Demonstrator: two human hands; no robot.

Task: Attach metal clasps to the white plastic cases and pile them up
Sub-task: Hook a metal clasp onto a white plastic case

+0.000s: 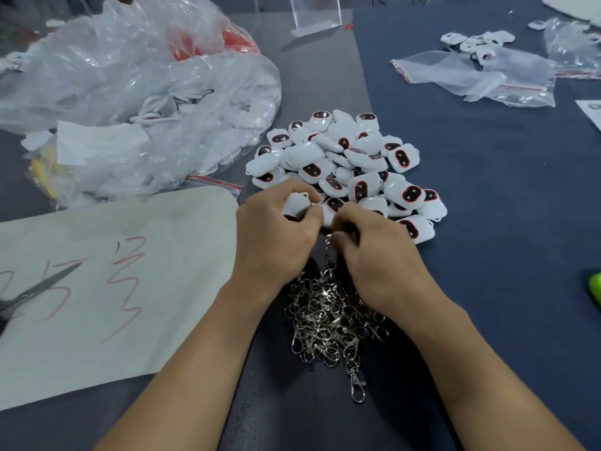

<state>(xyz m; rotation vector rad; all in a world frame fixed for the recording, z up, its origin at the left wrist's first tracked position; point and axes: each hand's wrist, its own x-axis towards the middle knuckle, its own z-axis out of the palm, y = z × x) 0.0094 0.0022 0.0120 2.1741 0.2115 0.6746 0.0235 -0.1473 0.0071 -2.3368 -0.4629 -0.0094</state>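
My left hand grips a white plastic case with a small loop on top, held just in front of the pile of white cases with dark red-rimmed ovals. My right hand pinches a metal clasp that hangs below its fingertips, close to the held case. Below both hands lies a heap of silver metal clasps on the dark cloth. Whether the clasp is hooked into the case's loop is hidden by my fingers.
A big clear plastic bag with more white parts fills the upper left. A white sheet with red marks lies left, with scissors on it. Small zip bags and a few cases sit at upper right. A green object shows at the right edge.
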